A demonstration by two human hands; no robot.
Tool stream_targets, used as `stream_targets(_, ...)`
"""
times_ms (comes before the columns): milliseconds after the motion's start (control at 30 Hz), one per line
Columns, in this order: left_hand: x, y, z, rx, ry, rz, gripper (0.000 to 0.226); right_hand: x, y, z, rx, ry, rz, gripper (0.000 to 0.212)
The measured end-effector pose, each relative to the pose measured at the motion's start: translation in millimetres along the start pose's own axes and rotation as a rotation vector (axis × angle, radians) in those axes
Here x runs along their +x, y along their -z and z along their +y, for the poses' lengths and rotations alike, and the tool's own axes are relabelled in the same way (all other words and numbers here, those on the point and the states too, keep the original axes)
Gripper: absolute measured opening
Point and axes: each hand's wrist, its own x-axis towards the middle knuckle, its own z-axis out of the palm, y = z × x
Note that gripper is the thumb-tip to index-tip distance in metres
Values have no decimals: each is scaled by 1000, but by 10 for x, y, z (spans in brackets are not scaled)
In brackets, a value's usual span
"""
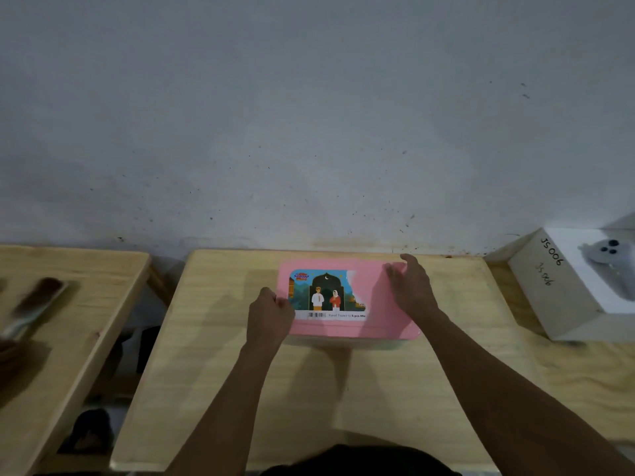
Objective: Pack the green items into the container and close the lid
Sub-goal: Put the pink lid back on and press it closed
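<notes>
A pink lid lies flat on top of the container, of which only a pale strip of front wall shows under the lid's near edge. The container sits toward the far side of the middle wooden table, close to the grey wall. A printed sticker with two small figures and a barcode covers the lid's left half. Whatever is inside is hidden by the lid.

The left hand is at the lid's left edge, its grip curled closed around that edge, thumb on top. The right hand lies flat and spread on the lid's right part, fingers reaching the far right corner, pressing down and holding nothing.

To the right, on a neighbouring wooden surface, stands a white box with handwritten lettering on its side and a phone pictured on top, well apart from the container. To the left, a separate wooden table carries a blurred dark and pale object that cannot be made out. Between the tables, dark shapes lie on the floor. Nothing stands between the hands and the lid.
</notes>
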Motion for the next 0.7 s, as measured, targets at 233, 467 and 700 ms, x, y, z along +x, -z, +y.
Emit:
stream_targets(233,-2,-116,-187,39,-2,7,18,-5,-229,318,-103,-18,-90,51)
stream_targets(467,44,-192,-237,17,-48,74,20,108,-273,278,-85,-11,-34,48)
stream_targets(700,93,-327,-237,165,-102,51,35,54,-275,229,-263,63,-10,40)
